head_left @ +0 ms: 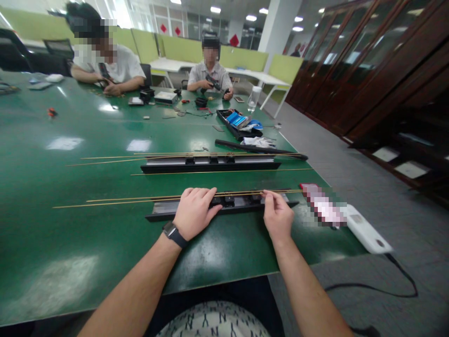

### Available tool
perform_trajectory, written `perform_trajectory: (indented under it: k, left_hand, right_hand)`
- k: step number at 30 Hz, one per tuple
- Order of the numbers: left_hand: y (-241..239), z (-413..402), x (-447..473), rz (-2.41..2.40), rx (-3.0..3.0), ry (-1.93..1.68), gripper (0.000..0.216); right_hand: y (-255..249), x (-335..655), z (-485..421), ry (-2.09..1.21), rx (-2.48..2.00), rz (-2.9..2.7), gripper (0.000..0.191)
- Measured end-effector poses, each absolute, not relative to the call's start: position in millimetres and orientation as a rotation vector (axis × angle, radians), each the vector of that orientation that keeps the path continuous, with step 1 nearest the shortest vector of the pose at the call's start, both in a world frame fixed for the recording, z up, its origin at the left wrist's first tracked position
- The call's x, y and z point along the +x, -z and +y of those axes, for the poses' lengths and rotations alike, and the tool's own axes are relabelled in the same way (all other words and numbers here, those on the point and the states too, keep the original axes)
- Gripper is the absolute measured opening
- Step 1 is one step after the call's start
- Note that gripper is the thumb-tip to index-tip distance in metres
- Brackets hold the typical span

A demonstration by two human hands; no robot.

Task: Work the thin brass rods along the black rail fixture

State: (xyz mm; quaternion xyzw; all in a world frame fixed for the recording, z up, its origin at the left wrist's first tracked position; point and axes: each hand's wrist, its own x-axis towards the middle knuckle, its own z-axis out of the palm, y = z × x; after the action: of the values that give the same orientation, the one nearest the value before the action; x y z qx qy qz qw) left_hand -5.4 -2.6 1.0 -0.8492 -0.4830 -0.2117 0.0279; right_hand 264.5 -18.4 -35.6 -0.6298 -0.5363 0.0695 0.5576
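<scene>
A long black-edged metal rail [164,206] with small black blocks along it lies across the green table in front of me. Thin brass-coloured rods [115,201] run along its top and stick out far to the left. My left hand [194,210], with a dark watch on the wrist, is over the rail's middle-left, fingers across the far side and thumb on the near side. Near the rail's right end, my right hand [278,213] pinches a thin rod between thumb and fingertips. The part of the rail beneath my left palm is hidden.
A second rail [210,167] with rods lies behind. Past it are a black strip [259,150], a glove [258,142] and a black tray [240,127]. A phone [321,202] and a white power strip [366,229] sit right. Two people work across the table [87,262].
</scene>
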Motion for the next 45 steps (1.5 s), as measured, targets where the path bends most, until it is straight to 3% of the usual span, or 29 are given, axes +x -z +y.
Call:
perform_trajectory:
  k: [45]
  left_hand:
    - [1.7, -0.8, -7.8, -1.453, -2.614, 0.667, 0.044]
  right_hand:
    - [34.7, 262.8, -20.8, -0.198, -1.480, -1.311, 0.033]
